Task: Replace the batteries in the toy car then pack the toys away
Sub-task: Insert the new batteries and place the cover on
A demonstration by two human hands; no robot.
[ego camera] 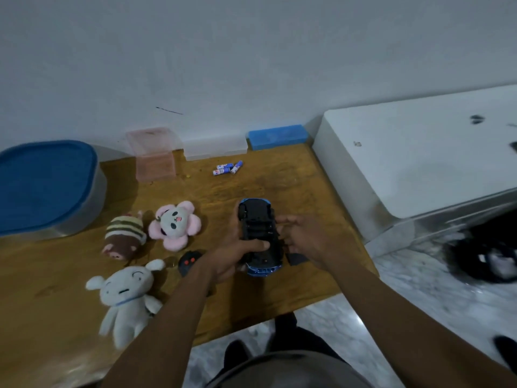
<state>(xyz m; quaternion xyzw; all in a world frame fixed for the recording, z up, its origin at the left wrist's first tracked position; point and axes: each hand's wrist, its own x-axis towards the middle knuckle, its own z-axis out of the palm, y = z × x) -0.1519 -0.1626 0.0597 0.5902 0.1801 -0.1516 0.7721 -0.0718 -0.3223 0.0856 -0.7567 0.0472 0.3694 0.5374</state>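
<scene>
A: Car location?
B: Blue toy car (pixel 258 233) is flipped underside up, above the wooden table (pixel 279 186), near its right edge. The left hand (pixel 232 256) is wrapped around the car from the left, thumb laid across the black chassis.
A: Right hand?
B: The right hand (pixel 305 236) sits at the car's right side, fingers loosely curled and touching the underside edge. A small black piece (pixel 296 258) shows just below it; can't tell if the hand holds it.
A: Batteries?
B: Three blue-and-white batteries (pixel 227 168) lie together at the table's far side, well apart from the car.
A: Other toys?
B: Left of the car: pink flower plush (pixel 175 225), striped brown plush (pixel 124 238), white plush (pixel 127 295). A black remote (pixel 189 261) with red buttons lies just beside the left wrist. Blue-lidded bin (pixel 44 186) stands far left, a clear pink box (pixel 154 158) by the wall.
</scene>
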